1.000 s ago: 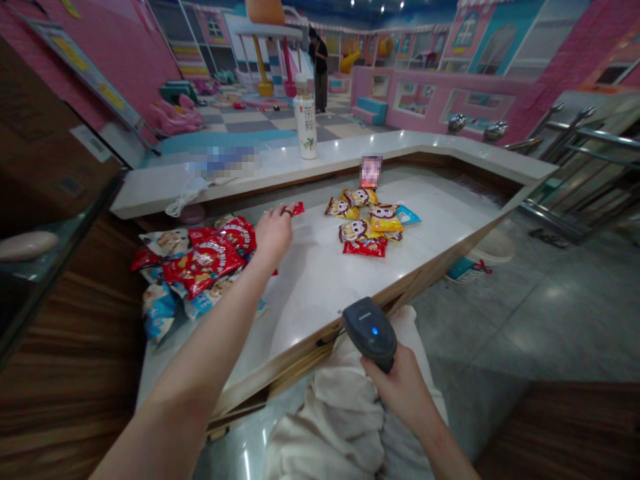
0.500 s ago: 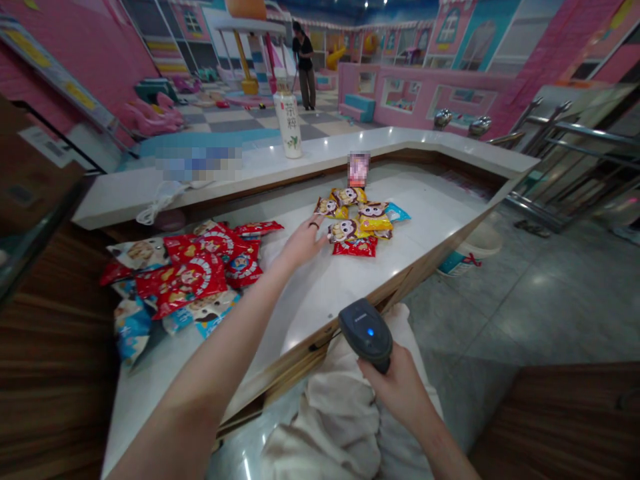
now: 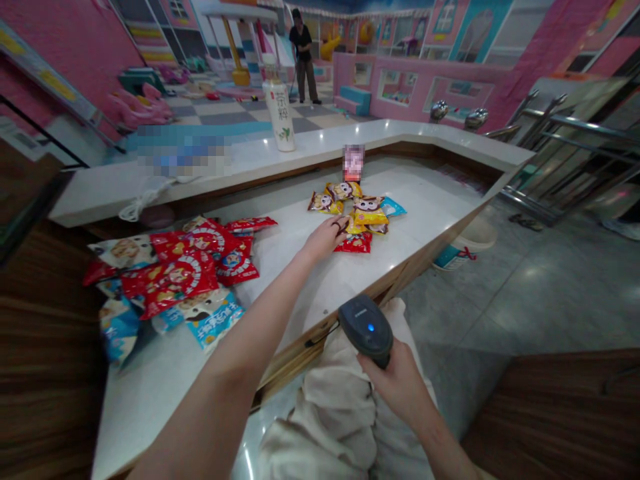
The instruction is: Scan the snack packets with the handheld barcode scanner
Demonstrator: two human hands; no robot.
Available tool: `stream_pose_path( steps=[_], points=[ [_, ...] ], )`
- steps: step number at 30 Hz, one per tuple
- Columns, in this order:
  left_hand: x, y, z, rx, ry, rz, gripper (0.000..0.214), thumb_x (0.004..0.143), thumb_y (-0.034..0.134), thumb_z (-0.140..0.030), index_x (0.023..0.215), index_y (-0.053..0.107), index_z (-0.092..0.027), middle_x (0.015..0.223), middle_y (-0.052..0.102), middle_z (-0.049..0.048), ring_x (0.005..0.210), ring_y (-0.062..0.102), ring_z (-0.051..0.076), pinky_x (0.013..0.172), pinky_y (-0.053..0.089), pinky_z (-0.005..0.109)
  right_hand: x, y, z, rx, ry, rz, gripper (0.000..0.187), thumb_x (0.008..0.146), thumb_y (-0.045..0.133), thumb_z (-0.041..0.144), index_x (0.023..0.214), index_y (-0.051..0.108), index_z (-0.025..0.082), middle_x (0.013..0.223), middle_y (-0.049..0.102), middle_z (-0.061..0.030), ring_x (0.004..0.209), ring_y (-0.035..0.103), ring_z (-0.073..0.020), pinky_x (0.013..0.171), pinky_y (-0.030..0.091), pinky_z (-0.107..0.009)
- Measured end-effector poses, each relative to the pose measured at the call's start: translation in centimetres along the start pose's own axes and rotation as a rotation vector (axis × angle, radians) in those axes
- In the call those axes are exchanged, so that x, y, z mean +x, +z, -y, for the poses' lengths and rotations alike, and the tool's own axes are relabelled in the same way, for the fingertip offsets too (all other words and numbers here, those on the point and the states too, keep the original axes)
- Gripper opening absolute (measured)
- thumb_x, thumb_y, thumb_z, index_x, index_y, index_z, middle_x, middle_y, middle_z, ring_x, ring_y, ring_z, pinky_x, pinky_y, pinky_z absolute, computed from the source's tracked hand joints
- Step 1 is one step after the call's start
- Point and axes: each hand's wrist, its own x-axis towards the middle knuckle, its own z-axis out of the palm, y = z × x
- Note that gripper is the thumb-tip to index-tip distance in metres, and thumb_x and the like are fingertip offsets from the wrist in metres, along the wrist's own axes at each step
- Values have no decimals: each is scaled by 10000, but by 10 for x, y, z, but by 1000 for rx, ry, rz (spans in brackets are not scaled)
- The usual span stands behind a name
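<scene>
My left hand [image 3: 326,238] reaches across the white counter [image 3: 320,280] to a small pile of yellow and red snack packets [image 3: 365,217]. Its fingers are curled on a packet at the pile's near left edge, and most of that packet is hidden under them. My right hand [image 3: 400,387] is low near my lap, closed round the handle of a dark barcode scanner [image 3: 367,328] with a blue light on top. The scanner points toward the counter's front edge.
A larger heap of red and blue snack packets [image 3: 175,273] lies at the counter's left. A white bottle [image 3: 279,110] stands on the raised ledge behind. A bucket [image 3: 470,240] sits on the floor to the right, near metal rails [image 3: 565,167]. A person [image 3: 303,53] stands far back.
My left hand let go of a red packet by the left heap, swept right across the counter and closed on a packet in the small pile. The scanner hand barely moved.
</scene>
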Motion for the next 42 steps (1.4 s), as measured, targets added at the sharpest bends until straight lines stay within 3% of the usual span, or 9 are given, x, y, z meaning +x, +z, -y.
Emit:
stream_pose_path(
  steps=[6, 10, 14, 17, 19, 26, 30, 36, 42],
  points=[
    [-47, -24, -21, -127, -99, -117, 315, 747, 729, -179, 1058, 751, -224, 1259, 685, 85, 1271, 556, 274, 1180, 298, 383, -3, 1, 4, 17, -5, -2, 193, 783, 637, 193, 953, 721, 155, 871, 779, -57, 813, 715, -243, 716, 542, -279],
    [-92, -32, -35, -303, -192, -346, 248, 813, 718, -277, 1049, 743, -206, 1175, 726, 62, 1178, 619, 251, 1118, 395, 363, -7, 3, 11, 7, -14, 10, 154, 789, 633, 189, 912, 718, 150, 835, 771, -51, 778, 709, -236, 698, 534, -277],
    [-133, -22, -48, -725, -438, -588, 251, 900, 639, -382, 1018, 715, -175, 1073, 749, 84, 1063, 693, 230, 987, 522, 348, -10, 5, 17, 14, -46, 19, 102, 795, 627, 187, 854, 702, 152, 775, 744, -31, 738, 691, -219, 685, 521, -264],
    [-156, -8, -55, -959, -627, -637, 271, 918, 620, -399, 1050, 699, -176, 1128, 739, 105, 981, 727, 229, 936, 566, 390, -12, 7, 21, 10, -54, 35, 94, 808, 622, 192, 852, 696, 154, 764, 735, -25, 730, 684, -213, 677, 512, -260],
    [-166, -1, -59, -1042, -674, -622, 285, 929, 606, -390, 1090, 696, -172, 1174, 728, 114, 980, 731, 232, 934, 574, 406, -14, 9, 23, 10, -49, 49, 108, 809, 620, 189, 874, 698, 153, 771, 739, -25, 724, 682, -210, 668, 510, -258],
    [-173, 5, -66, -1131, -624, -610, 332, 977, 532, -371, 1187, 669, -154, 1234, 708, 116, 1027, 722, 235, 996, 545, 449, -18, 17, 28, 27, -30, 96, 229, 802, 622, 175, 1011, 713, 143, 851, 763, -38, 742, 693, -212, 637, 506, -241],
    [-174, 6, -62, -1098, -609, -550, 385, 969, 541, -412, 1193, 663, -124, 1214, 713, 143, 1040, 719, 259, 1015, 528, 479, -16, 21, 30, 39, -48, 107, 228, 796, 615, 178, 996, 716, 140, 839, 760, -39, 748, 695, -217, 647, 511, -248],
    [-176, 6, -54, -1112, -595, -554, 409, 941, 591, -416, 1227, 645, -128, 1219, 712, 144, 1097, 699, 273, 1035, 514, 480, -14, 23, 33, 28, -75, 111, 246, 802, 618, 185, 1024, 715, 142, 832, 759, -45, 736, 693, -221, 651, 514, -256],
    [-173, 5, -54, -1182, -663, -531, 453, 981, 501, -437, 1260, 627, -103, 1195, 720, 155, 1043, 718, 260, 1038, 509, 487, -13, 22, 35, 20, -83, 108, 266, 794, 615, 195, 1032, 719, 135, 843, 764, -54, 736, 697, -231, 659, 520, -268]
  ],
)
